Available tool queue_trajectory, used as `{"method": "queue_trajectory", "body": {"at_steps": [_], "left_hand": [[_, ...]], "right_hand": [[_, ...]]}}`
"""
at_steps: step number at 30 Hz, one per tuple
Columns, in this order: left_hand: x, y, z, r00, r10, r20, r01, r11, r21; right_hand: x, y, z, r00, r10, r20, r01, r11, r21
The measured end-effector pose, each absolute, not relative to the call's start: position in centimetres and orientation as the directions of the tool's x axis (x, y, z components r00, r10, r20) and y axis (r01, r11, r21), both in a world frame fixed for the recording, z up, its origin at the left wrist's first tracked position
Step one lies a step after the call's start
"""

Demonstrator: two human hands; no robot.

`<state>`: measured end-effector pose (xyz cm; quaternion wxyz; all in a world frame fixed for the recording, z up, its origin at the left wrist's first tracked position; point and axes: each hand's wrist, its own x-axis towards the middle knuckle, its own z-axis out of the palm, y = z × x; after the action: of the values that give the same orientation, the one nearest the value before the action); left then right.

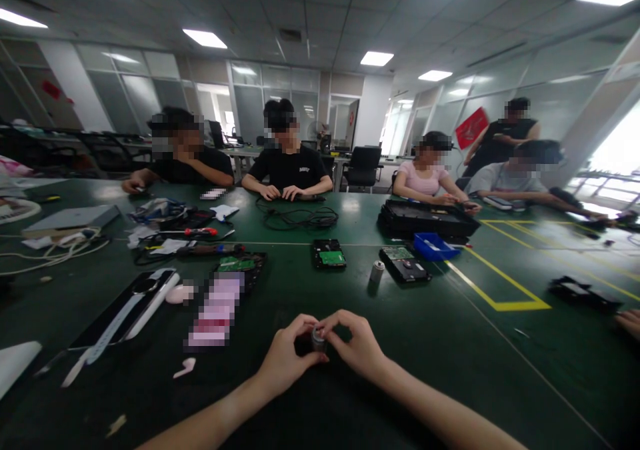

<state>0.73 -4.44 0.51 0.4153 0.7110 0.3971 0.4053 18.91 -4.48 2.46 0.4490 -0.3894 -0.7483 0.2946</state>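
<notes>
A small silver metal cylinder (pixel 319 339) stands low over the green tabletop, in front of me. My left hand (pixel 293 347) is closed around its side, thumb and fingers meeting on it. From the other side, my right hand (pixel 356 340) pinches the top of the same cylinder with curled fingers. Another small metal cylinder (pixel 377 272) stands upright further off, beside a hard drive (pixel 405 264). A second hard drive (pixel 329 255), with its green circuit board up, lies straight ahead.
Left of my hands lie a pixelated phone screen (pixel 216 313), a white earbud (pixel 185 368) and a white-and-black device (pixel 127 309). A blue tray (pixel 434 247) and a black casing (pixel 427 221) sit at the right. Several people sit across the table; a hand (pixel 631 323) shows at the right edge.
</notes>
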Motion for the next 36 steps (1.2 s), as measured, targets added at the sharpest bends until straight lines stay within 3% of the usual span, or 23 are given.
{"method": "queue_trajectory", "body": {"at_steps": [8, 16, 28, 36], "left_hand": [[0.6, -4.2, 0.2, 0.374, 0.895, 0.243, 0.219, -0.34, 0.914], [0.6, -4.2, 0.2, 0.371, 0.895, 0.247, 0.222, -0.344, 0.913], [0.6, -4.1, -0.1, 0.397, 0.87, 0.293, 0.22, -0.4, 0.89], [-0.4, -4.6, 0.3, 0.348, 0.832, 0.432, 0.249, -0.527, 0.812]], "right_hand": [[18.2, -4.4, 1.4, -0.142, 0.897, 0.419, 0.177, 0.44, -0.88], [17.7, -4.3, 1.7, -0.204, 0.893, 0.4, 0.097, 0.425, -0.9], [18.3, -4.6, 0.9, -0.229, 0.878, 0.421, 0.105, 0.452, -0.886], [18.4, -4.6, -0.7, -0.167, 0.872, 0.461, 0.142, 0.484, -0.864]]}}
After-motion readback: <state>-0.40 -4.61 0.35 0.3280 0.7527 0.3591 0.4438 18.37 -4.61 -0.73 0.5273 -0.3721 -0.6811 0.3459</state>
